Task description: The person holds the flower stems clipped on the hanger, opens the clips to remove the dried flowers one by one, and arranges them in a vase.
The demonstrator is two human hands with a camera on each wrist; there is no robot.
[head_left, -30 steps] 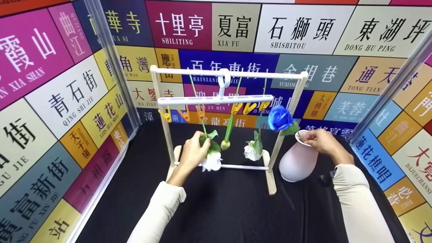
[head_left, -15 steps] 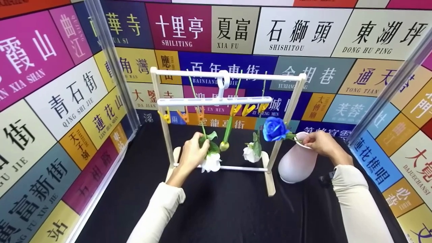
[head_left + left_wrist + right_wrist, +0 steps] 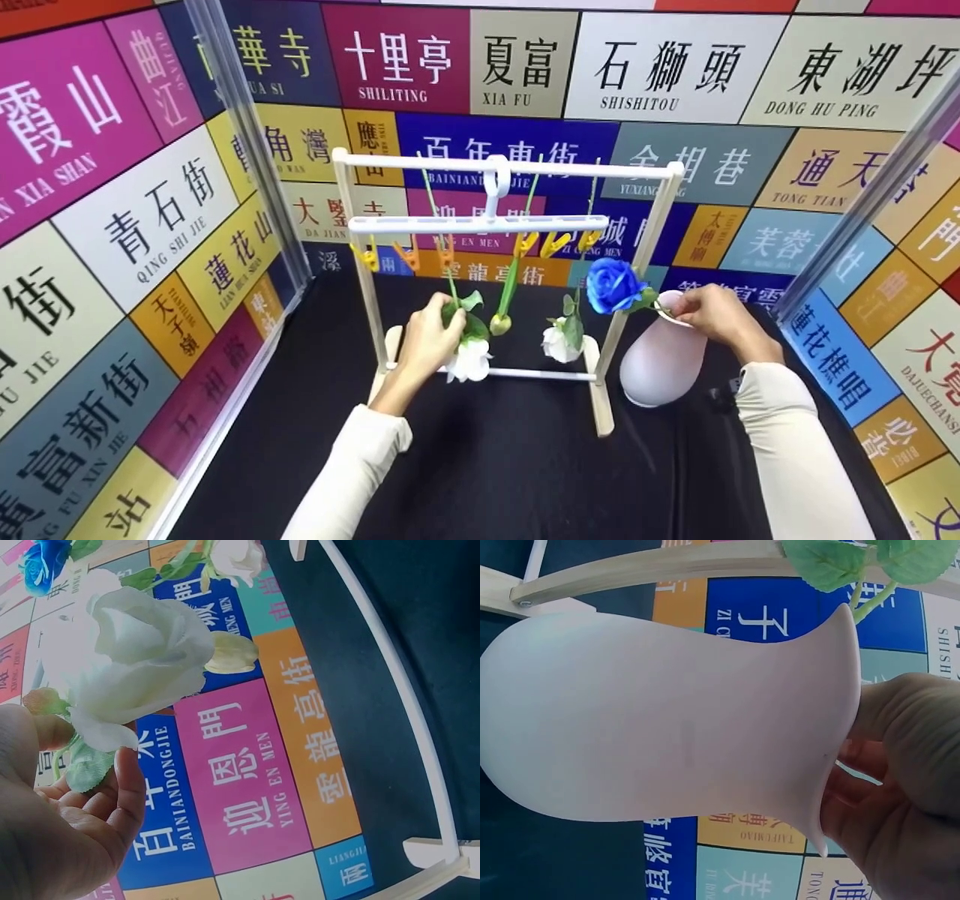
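Note:
My left hand [image 3: 431, 334] grips a white rose [image 3: 470, 358] just above its bloom, around the stem and leaves. That rose hangs upside down from an orange clip [image 3: 445, 256] on the white hanger [image 3: 480, 223]. In the left wrist view, my left hand [image 3: 82, 802] curls below the big white bloom [image 3: 142, 652]. At the mouth of the pinkish-white vase [image 3: 661, 364], my right hand [image 3: 712, 315] pinches the stem of a blue rose [image 3: 613, 286] that leans left over the rim. The vase [image 3: 667, 720] hides those fingertips from the right wrist view.
A wooden rack [image 3: 652, 217] carries the hanger. A yellowish tulip bud [image 3: 500, 324] and another white rose [image 3: 559, 343] hang from yellow clips. Other clips hang bare. Black cloth [image 3: 510, 457] covers the table, and printed panels [image 3: 675, 67] surround it.
The blue rose has tipped down and to the left over the vase rim, while the right hand stays at the mouth. The left hand and its white rose have hardly moved.

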